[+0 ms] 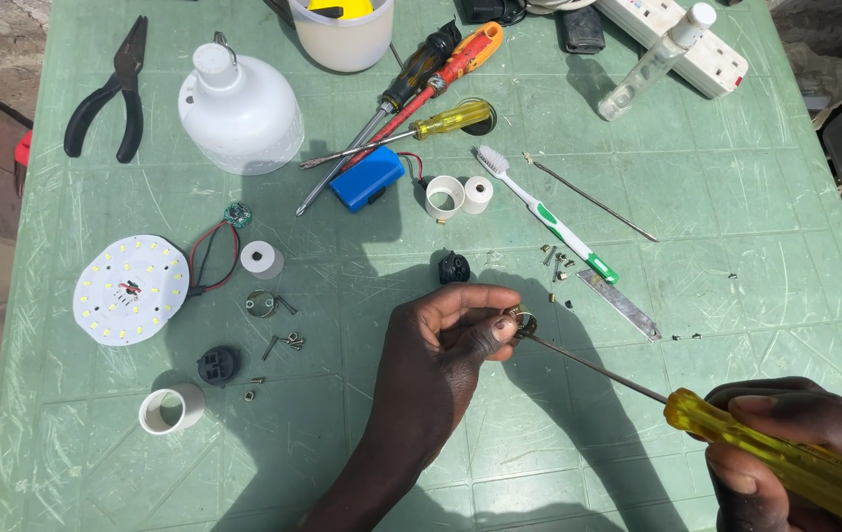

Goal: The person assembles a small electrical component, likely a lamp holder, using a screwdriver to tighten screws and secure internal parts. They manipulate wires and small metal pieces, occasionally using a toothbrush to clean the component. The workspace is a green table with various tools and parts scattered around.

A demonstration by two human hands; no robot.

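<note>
The fingers (485, 330) of the left hand (440, 360) were pinched shut on a small round metal part (524, 322), thumb below and forefinger curled over it, holding it just above the bench (756, 296) so that its open face was turned toward the right. That tilt let the thin shaft of a yellow-handled screwdriver (785, 458) meet it end on; the tip touched the part or sat inside it, though shadow and smallness made it hard to tell which. The right hand (795, 443) was closed around the clear yellow handle at the lower right, gripping it firmly enough to turn or press.

Just beyond the left hand lay a small black plastic piece (453, 267), and to the right a scatter of tiny screws (557, 264) beside a green-and-white toothbrush (544, 214) and a flat metal strip (623, 303), all kept within easy reach. Farther left sat a round LED board (131, 289) with red and black wires, a white lamp dome (240, 108) resting on its wide mouth, a blue battery pack (367, 178), short white plastic rings (170, 410) and black pliers (110, 94). Three spare screwdrivers (421, 89) lay together near the top.

As for containers, a white tub (342, 37) stood at the far edge with something yellow and black inside; only its top showed. A clear bottle with a white cap (652, 61) lay on its side against a white power strip (707, 54), seemingly holding clear liquid.
</note>
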